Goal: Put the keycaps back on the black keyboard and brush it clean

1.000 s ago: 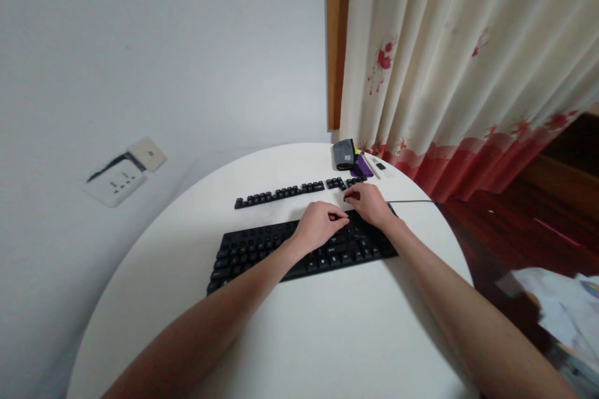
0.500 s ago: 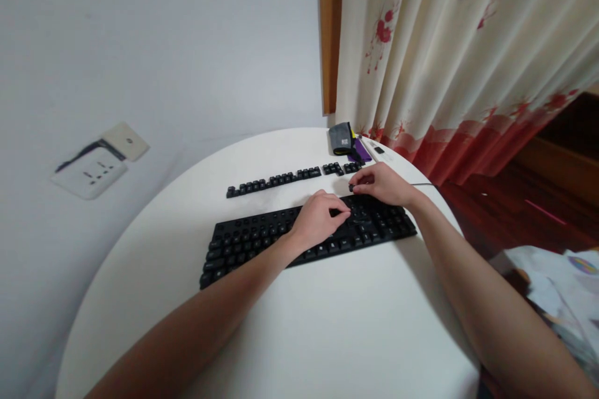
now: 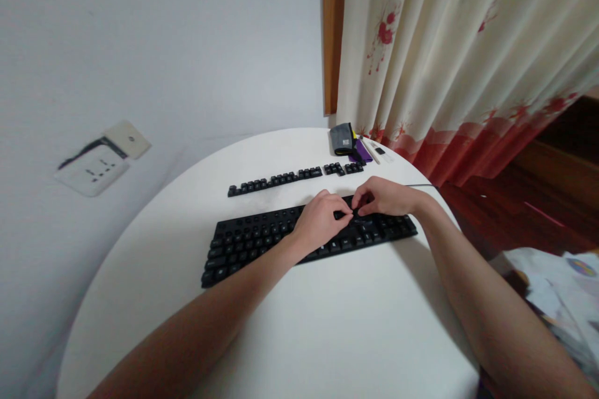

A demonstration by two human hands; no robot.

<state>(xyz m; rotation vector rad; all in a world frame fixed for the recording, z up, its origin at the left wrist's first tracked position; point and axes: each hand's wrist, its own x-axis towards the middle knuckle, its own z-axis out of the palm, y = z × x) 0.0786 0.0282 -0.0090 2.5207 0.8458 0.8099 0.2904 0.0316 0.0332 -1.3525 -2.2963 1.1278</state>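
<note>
A black keyboard (image 3: 255,239) lies at a slant across the white round table (image 3: 281,336); its top row looks bare of keycaps. Over its right half, my left hand (image 3: 322,219) is closed in a pinch, and whatever it holds is hidden. Close beside those fingertips, my right hand (image 3: 381,196) pinches a small black keycap (image 3: 354,212) low over the keyboard, mostly covered by the fingers. Beyond the keyboard, a row of loose black keycaps (image 3: 281,179) stretches across the table.
At the table's far right lie a grey pouch (image 3: 342,139), a purple cloth (image 3: 361,152) and a pale stick-like tool (image 3: 373,151). A cable (image 3: 421,185) runs off the right edge. A wall with a socket (image 3: 93,171) and a curtain (image 3: 421,62) stand behind.
My right hand has come down and toward me from above the keyboard's far edge, bringing the keycap beside my left fingertips. The left hand has barely moved.
</note>
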